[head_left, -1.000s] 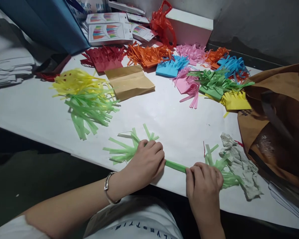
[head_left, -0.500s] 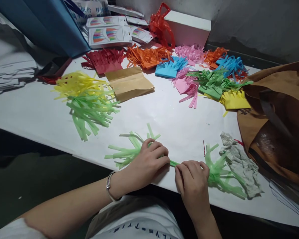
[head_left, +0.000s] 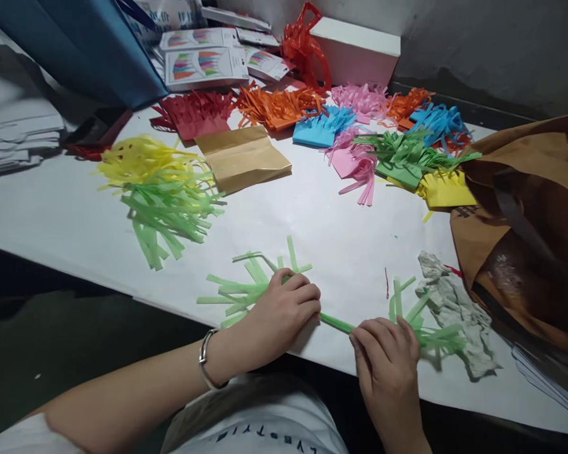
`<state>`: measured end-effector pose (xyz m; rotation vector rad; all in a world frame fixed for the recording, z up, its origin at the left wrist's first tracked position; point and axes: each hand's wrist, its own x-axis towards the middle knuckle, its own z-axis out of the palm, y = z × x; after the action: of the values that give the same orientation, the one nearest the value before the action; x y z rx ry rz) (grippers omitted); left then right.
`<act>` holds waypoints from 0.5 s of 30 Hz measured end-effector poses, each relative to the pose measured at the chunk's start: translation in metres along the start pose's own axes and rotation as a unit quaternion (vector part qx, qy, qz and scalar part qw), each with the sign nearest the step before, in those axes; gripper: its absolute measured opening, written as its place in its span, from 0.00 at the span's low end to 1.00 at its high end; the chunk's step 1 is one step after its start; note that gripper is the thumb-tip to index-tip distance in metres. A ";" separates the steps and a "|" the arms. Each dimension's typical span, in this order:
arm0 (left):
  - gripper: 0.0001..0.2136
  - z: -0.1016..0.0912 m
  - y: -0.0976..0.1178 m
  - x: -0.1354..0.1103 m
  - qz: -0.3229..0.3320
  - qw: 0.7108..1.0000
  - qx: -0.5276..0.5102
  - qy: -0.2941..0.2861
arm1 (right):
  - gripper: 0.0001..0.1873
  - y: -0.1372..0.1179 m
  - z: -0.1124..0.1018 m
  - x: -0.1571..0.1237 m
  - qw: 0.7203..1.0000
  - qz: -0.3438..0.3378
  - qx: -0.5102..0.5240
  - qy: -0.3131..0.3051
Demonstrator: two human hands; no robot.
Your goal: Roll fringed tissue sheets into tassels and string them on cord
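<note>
A light green tissue paper tassel (head_left: 337, 323) lies across the front of the white table, its middle gathered into a thin twisted strip. My left hand (head_left: 286, 312) is closed on the strip, with fringes fanning out to its left. My right hand (head_left: 388, 350) pinches the strip farther right, and more fringe spreads beyond it. A short length of the strip shows between the hands; the parts under my fingers are hidden. Just right of the right-hand fringe is a crumpled grey-white paper or cloth (head_left: 454, 321). A red thread (head_left: 387, 284) lies above my right hand.
Yellow fringe (head_left: 142, 161) and green fringe (head_left: 170, 214) lie at left beside a folded tan paper (head_left: 246, 161). Coloured fringed paper bundles (head_left: 312, 129) line the back, before flat packs (head_left: 206, 66) and a white box (head_left: 355, 53). A brown bag (head_left: 515, 208) stands at right.
My right hand has moved right and slightly toward me, so more of the twisted green strip shows between my hands. The right-hand fringe has shifted; my left hand stays nearly in place.
</note>
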<state>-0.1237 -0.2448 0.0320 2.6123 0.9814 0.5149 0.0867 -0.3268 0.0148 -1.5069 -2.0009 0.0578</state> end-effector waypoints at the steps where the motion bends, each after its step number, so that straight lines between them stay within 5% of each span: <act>1: 0.08 -0.001 0.003 0.001 -0.003 1.000 0.014 -0.007 | 0.07 0.001 0.000 -0.002 1.000 0.003 -0.008 0.001; 9: 0.06 -0.004 0.017 0.016 -0.064 0.987 0.130 -0.065 | 0.08 -0.006 0.006 0.007 0.990 0.104 -0.091 -0.008; 15: 0.06 -0.007 0.012 0.014 0.101 0.984 0.133 -0.061 | 0.09 -0.008 0.003 0.006 0.999 0.037 -0.023 -0.024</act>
<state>-0.1101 -0.2425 0.0457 2.9619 0.7981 0.2802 0.0775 -0.3227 0.0182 -1.6227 -1.9961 0.0790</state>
